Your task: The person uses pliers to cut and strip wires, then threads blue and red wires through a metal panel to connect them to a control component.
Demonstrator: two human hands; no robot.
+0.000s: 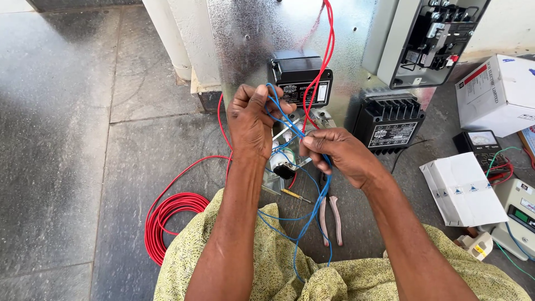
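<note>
- Hands meet over the middle of the scene, both closed on a bundle of blue wires (301, 167).
- Left hand (253, 120) is raised, fingers curled into a fist around the upper loop of the blue wires, thumb pressed against them.
- Right hand (340, 153) sits just right of and slightly nearer than the left, fingertips pinched on the same strands where they cross between the two hands.
- From the right hand the blue wires hang down in loose loops, trailing toward the near edge over the yellow patterned cloth (334, 273) on the person's lap.
- Red wire (323, 61) runs down from the far top past a black box-shaped unit (298, 75) fixed on a shiny metal panel (245, 33).
- Coil of red wire (170, 220) lies on the grey floor (67, 139) to the near left, well apart from the hands.
- Pliers with pale pink handles (331, 220) rest on the floor just below the right hand, and a small yellow-handled screwdriver (295, 195) lies just to their left.
- Second black ribbed unit (390, 120) stands to the right of the hands.
- Grey open switch box (429, 42) leans at the far right.
- White cardboard boxes (462, 189) and a black meter (482, 145) lie at the right.
</note>
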